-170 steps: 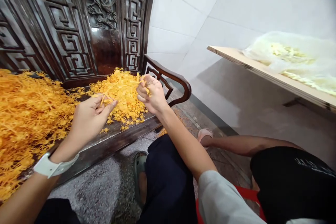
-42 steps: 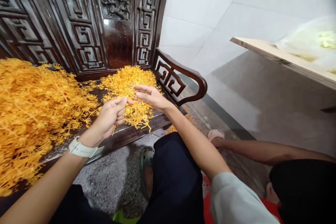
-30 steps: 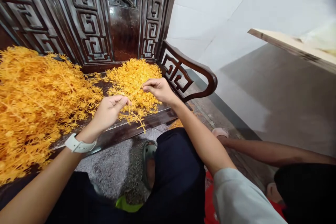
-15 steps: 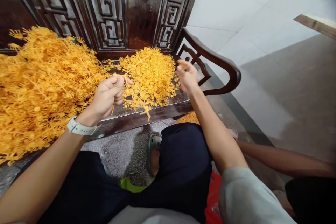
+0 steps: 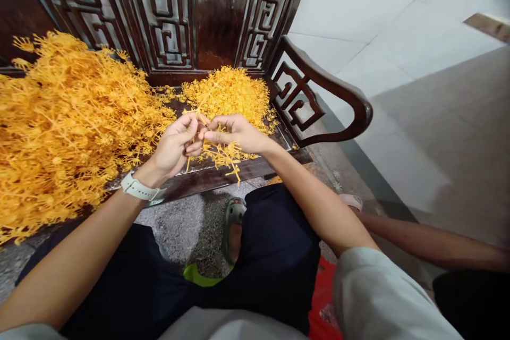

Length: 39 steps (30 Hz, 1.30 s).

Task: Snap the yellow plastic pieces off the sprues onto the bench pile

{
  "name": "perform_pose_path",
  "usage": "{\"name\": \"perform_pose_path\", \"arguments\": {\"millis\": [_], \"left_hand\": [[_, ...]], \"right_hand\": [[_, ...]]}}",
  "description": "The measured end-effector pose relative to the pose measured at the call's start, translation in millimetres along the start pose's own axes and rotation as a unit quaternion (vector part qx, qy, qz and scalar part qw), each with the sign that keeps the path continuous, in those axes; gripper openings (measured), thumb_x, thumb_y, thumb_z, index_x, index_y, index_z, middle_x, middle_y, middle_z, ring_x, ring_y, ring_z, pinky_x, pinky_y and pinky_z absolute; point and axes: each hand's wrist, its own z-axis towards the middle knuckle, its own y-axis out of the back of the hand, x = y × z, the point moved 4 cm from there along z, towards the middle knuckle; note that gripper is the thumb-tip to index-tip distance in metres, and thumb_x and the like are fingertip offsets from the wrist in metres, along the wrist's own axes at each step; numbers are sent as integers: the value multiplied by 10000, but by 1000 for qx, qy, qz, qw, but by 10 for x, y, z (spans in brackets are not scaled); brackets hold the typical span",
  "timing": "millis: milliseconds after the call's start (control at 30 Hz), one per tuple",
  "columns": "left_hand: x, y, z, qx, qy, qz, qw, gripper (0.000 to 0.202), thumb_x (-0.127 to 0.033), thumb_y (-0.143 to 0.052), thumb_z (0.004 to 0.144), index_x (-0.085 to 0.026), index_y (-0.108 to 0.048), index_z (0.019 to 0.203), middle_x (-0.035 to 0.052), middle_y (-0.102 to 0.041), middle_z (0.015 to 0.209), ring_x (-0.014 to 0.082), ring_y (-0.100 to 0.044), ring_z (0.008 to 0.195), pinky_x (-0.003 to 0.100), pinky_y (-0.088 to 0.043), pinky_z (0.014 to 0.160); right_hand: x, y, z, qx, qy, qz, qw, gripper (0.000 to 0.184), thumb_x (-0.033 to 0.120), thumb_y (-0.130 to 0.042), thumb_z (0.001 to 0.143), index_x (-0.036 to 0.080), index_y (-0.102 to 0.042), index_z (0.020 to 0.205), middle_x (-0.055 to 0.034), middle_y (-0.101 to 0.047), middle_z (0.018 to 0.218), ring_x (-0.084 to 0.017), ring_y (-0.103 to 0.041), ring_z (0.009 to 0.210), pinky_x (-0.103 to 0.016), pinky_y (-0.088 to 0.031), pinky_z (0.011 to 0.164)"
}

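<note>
My left hand (image 5: 175,143), with a pale watch strap on the wrist, pinches a thin yellow-orange plastic sprig (image 5: 201,116). Part of its stem shows below the fingers; the rest is hidden. My right hand (image 5: 241,135) meets it from the right, thumb and fingers closed on the sprig at the left fingertips. To the left lies a large heap of yellow branched sprigs (image 5: 79,127). Behind my hands is a smaller pile of yellow pieces (image 5: 233,95). A few bare branched stems (image 5: 233,164) stick out over the bench's front edge.
The dark wooden bench (image 5: 207,178) has a carved back (image 5: 217,21) and a curved armrest (image 5: 334,79) on the right. Another person's limb (image 5: 430,239) extends in at the right. A red bag-like item (image 5: 324,297) lies beside my leg.
My right hand has moved left from the right side of the small pile to my left hand. My left hand has shifted slightly right, still pinching the sprig.
</note>
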Motion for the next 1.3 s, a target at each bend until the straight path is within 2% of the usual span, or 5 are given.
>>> {"name": "perform_pose_path", "arguments": {"millis": [467,733,1000,1167,1300], "left_hand": [[-66,-114,57,-49,-27,326,944,413,-536,-935,727,-173,-786,856,35,-704,767,156,-558,671,230,-435,576],[149,-132,-203,-105,41,162,980,327,-378,-977,644,-151,-748,697,24,-611,697,81,-436,556,174,-315,479],[-34,-272,40,-117,-23,128,985,300,-349,-950,700,-160,-718,716,19,-606,771,59,-398,542,166,-257,442],[-49,-298,180,-79,-83,270,956,193,-326,-860,775,-166,-754,767,10,-596,653,104,-462,538,220,-349,491],[-22,-355,246,-33,-124,356,926,184,-336,-791,827,-165,-755,767,45,-693,733,161,-601,660,275,-487,642]], "right_hand": [[56,191,22,-118,50,-10,992,390,555,-833,882,194,-692,832,-14,-687,861,-168,-621,851,-334,-511,849],[-21,1229,-366,-461,51,102,880,206,370,-591,1038,235,-566,884,55,-424,726,-97,-354,581,-233,-388,566],[-352,1131,-384,-353,-51,-80,931,346,500,-795,919,196,-788,1086,-106,-695,1255,-185,-635,1034,-347,-554,950],[-130,790,-292,-162,-54,51,984,574,738,-647,967,176,-757,981,-67,-716,917,-144,-622,770,-288,-525,709],[-49,585,-242,-99,-21,68,993,476,647,-819,882,179,-734,900,-22,-689,902,-113,-595,762,-247,-500,691]]}}
